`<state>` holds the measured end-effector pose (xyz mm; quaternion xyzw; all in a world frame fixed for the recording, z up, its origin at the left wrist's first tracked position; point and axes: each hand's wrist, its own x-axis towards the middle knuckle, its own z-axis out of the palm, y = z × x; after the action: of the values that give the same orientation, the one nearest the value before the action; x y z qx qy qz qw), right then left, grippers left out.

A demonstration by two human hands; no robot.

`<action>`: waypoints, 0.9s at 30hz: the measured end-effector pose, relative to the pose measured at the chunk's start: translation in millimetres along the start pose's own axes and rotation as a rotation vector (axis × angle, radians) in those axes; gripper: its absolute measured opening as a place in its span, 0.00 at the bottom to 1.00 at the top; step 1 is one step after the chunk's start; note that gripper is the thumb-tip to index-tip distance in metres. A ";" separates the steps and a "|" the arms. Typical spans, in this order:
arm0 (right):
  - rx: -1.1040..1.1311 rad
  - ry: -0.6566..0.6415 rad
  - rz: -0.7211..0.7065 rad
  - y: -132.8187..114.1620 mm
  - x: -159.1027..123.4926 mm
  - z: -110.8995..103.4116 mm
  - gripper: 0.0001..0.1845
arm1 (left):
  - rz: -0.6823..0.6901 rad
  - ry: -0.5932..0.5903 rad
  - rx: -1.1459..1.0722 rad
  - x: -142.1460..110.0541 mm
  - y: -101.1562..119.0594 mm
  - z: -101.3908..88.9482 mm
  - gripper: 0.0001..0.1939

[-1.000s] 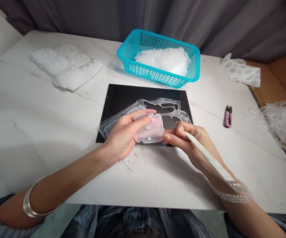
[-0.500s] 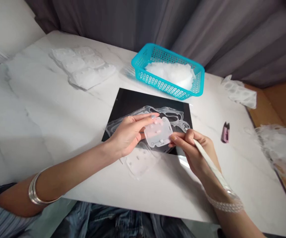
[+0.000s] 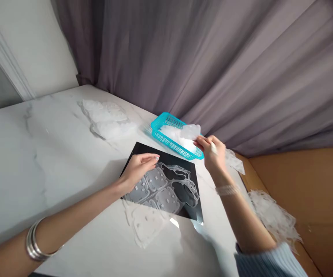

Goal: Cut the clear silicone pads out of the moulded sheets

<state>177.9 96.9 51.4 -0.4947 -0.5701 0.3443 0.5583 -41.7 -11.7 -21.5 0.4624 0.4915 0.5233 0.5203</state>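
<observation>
My right hand point(image 3: 214, 152) pinches a translucent plastic piece point(image 3: 191, 132) over the turquoise basket point(image 3: 170, 145), which holds a heap of white translucent pieces point(image 3: 173, 132). The white end of a slim tool point(image 3: 214, 148) shows in the same hand; its kind is hidden. My left hand point(image 3: 141, 169) hovers over the black mat point(image 3: 143, 148), its fingers drawn together with nothing seen in them. Below it lies a clear moulded plastic sheet point(image 3: 168, 200), with studded panels and open gaps. Part of this sheet hangs past the mat's near edge onto the table.
More clear moulded sheets point(image 3: 108, 119) lie stacked at the back left of the marble-patterned table point(image 3: 65, 161). A crumpled translucent piece point(image 3: 235, 161) sits behind my right wrist. Clear plastic scraps point(image 3: 273, 215) fill part of a cardboard box point(image 3: 307, 200) on the right. A grey curtain point(image 3: 183, 57) hangs behind.
My right hand has carried the plastic piece from above the mat to the basket. My left hand has let go of that piece. The camera view has tilted up.
</observation>
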 end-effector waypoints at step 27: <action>-0.896 -0.082 -0.134 68.2 -58.3 -77.1 0.03 | 0.267 -0.036 0.990 38.9 -19.8 16.1 0.07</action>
<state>258.8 47.9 -19.5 -0.6356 -0.7152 0.0462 0.2869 -25.1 27.2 -40.9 0.7210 0.6081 0.2818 0.1759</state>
